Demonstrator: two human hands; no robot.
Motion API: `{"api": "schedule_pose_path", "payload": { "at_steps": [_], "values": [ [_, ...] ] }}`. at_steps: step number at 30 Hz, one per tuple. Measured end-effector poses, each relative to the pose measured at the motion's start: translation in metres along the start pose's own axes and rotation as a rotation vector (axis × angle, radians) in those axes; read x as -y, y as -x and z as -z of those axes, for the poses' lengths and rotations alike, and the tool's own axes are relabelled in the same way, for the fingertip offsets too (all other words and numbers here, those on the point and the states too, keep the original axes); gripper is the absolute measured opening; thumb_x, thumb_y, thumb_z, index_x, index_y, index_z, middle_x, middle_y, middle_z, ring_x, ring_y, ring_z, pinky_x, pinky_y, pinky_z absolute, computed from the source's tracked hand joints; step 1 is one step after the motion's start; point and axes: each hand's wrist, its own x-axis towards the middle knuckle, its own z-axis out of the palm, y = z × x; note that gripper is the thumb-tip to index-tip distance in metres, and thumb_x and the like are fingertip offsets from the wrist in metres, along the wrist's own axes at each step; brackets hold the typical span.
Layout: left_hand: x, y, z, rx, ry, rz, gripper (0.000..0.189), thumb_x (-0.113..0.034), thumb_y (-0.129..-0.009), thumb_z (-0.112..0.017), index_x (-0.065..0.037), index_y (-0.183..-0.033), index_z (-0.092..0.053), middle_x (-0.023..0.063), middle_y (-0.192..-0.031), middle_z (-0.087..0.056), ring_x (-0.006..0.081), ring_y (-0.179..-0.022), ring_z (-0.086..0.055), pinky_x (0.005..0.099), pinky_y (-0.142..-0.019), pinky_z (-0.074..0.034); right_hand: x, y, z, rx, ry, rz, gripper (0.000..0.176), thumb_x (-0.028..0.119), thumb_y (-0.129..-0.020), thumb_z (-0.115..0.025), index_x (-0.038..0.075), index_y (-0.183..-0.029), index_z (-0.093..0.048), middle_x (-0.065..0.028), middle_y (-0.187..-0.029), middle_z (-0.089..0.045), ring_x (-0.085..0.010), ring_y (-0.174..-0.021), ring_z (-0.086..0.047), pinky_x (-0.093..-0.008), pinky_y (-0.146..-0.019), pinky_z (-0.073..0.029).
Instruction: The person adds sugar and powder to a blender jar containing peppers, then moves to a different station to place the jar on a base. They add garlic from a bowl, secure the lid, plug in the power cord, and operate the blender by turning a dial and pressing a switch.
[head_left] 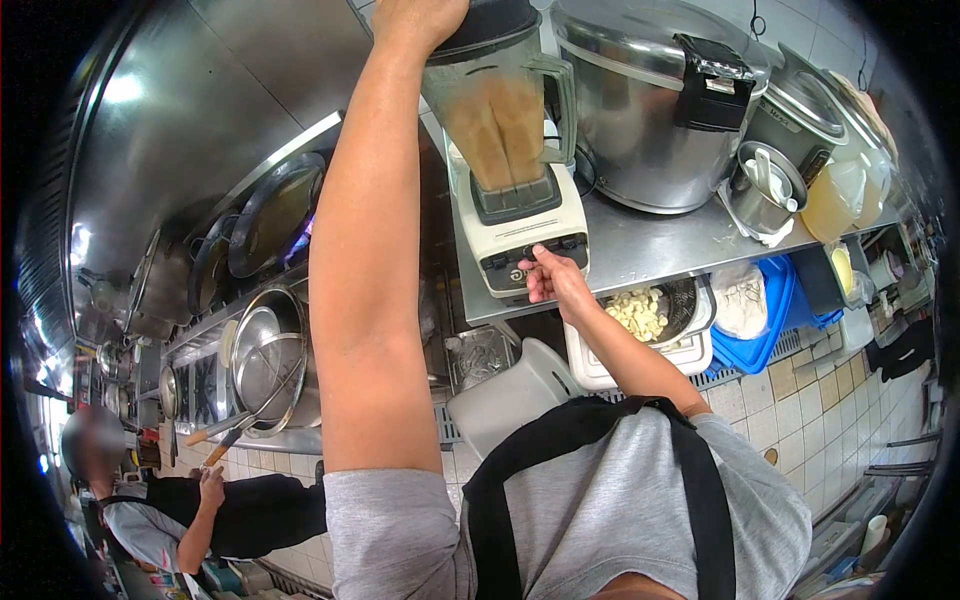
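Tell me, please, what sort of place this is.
Most likely a commercial kitchen: a blender and a very large steel pot stand on a steel counter, and a co-worker wears a black apron.

Bench: stainless steel bench (650,245), extending from the upper centre of the frame toward the right edge; surface reflective. Wall, upper right: white tile (815,22), with dark joints. Upper left: large brushed-metal panel (215,75), bearing a bright patch of reflected light (122,88). Floor, lower right: small pale tiles (822,412) with several tan tiles (783,380) interspersed; slotted grating (787,346) set along the bench side. Outer frame: curved black border; fine detail at the far left unclear.
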Motion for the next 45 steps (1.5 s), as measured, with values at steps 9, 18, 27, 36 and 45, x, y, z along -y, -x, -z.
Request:
{"api": "schedule_pose_path", "payload": {
  "at_steps": [9, 18, 27, 36, 45],
  "values": [
    [0.008, -0.002, -0.007, -0.058, -0.01, -0.083, 0.04, -0.03, -0.092, -0.032, -0.006, -0.11, -0.059, 0.0181, -0.114, -0.058, 0.036, -0.105, -0.054, 0.0432, -0.09, -0.042, 0.0, 0.001, -0.001, 0.007, -0.003, 0.01, 0.044, 0.042, -0.093, -0.047, 0.0, -0.093, -0.061, -0.0002, -0.058, -0.056, -0.0108, -0.045, -0.052, -0.0218, -0.046, -0.04],
    [-0.002, -0.001, 0.002, -0.027, 0.063, 0.028, 0.041, -0.031, -0.092, -0.032, -0.006, -0.109, -0.059, 0.0181, -0.114, -0.058, 0.0366, -0.106, -0.053, 0.0437, -0.091, -0.041, 0.001, 0.002, 0.0, 0.016, 0.008, 0.021, 0.045, 0.041, -0.094, -0.047, -0.002, -0.094, -0.06, -0.0002, -0.058, -0.056, -0.0107, -0.046, -0.052, -0.0218, -0.046, -0.04],
    [-0.005, 0.0, 0.004, -0.01, 0.053, 0.03, 0.041, -0.031, -0.092, -0.03, -0.008, -0.11, -0.059, 0.0175, -0.114, -0.058, 0.0365, -0.105, -0.053, 0.0443, -0.089, -0.042, 0.0, 0.001, 0.0, 0.012, 0.018, 0.019, 0.046, 0.043, -0.093, -0.046, -0.001, -0.094, -0.06, -0.0001, -0.059, -0.056, -0.0105, -0.046, -0.052, -0.0218, -0.047, -0.039],
    [-0.005, -0.001, 0.004, 0.006, 0.082, 0.044, 0.042, -0.032, -0.091, -0.032, -0.007, -0.108, -0.06, 0.0181, -0.113, -0.058, 0.037, -0.105, -0.053, 0.0443, -0.09, -0.041, 0.0, 0.001, 0.0, 0.015, 0.018, 0.012, 0.046, 0.043, -0.093, -0.047, -0.001, -0.095, -0.06, -0.0002, -0.06, -0.056, -0.011, -0.047, -0.052, -0.0224, -0.048, -0.04],
    [-0.008, 0.0, 0.007, -0.001, 0.089, 0.082, 0.043, -0.034, -0.091, -0.033, -0.007, -0.11, -0.06, 0.0178, -0.115, -0.058, 0.0367, -0.108, -0.052, 0.0433, -0.092, -0.041, 0.0, 0.001, 0.0, 0.009, 0.016, 0.008, 0.047, 0.043, -0.093, -0.047, -0.002, -0.096, -0.06, -0.0004, -0.06, -0.056, -0.0113, -0.047, -0.052, -0.0227, -0.048, -0.04]
  ]
}}
